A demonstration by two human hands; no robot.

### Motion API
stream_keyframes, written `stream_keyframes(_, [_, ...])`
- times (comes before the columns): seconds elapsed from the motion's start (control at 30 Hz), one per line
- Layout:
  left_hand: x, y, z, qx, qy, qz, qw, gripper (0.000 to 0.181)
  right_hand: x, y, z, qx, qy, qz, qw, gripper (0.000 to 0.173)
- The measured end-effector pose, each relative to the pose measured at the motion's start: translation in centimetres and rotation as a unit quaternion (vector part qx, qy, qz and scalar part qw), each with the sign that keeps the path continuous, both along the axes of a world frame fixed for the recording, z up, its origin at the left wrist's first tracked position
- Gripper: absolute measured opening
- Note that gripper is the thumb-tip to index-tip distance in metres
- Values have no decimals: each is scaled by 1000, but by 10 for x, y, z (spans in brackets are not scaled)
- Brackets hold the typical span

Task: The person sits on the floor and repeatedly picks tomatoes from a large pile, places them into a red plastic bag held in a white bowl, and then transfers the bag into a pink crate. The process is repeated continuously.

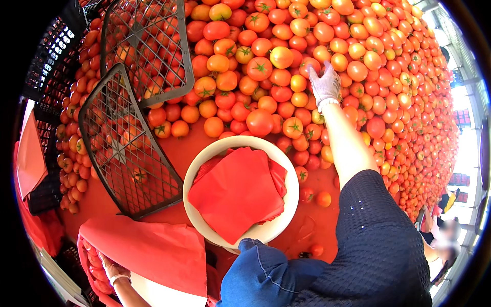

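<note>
My right hand [326, 83], in a pale glove with a white cuff, reaches into a deep heap of red and orange tomatoes [261, 69]. Its thumb and a finger are spread apart beside a tomato, and I see nothing held. At the lower left my left hand [112, 266], with a white band at the wrist, rests against several tomatoes [96, 264] that look wrapped or covered. A large red paper sheet [153, 249] hangs over them and hides part of that hand's surroundings. Between the hands stands a cream-coloured round tub [293, 184] with a stack of red paper sheets [238, 192].
Two black plastic lattice panels [147, 53], [126, 153] lean on the heap at left. Black crates [50, 57] stand along the left edge. A blue denim-covered knee [257, 272] is close below the tub. Other people [441, 234] are at the far right.
</note>
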State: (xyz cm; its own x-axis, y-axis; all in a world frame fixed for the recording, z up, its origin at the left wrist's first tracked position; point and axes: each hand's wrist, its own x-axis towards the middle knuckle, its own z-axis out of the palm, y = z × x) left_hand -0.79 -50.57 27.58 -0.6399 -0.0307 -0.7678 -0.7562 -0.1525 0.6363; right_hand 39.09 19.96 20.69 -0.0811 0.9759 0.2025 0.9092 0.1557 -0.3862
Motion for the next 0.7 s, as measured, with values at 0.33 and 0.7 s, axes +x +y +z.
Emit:
stream_keyframes(0.33, [10, 33, -11, -202, 179, -99, 958, 51, -27, 11, -8, 118, 27, 69, 990, 68])
stream_keyframes(0.7, [81, 42, 38, -409, 374, 25, 832, 56, -40, -277, 9, -59, 29, 539, 840, 62])
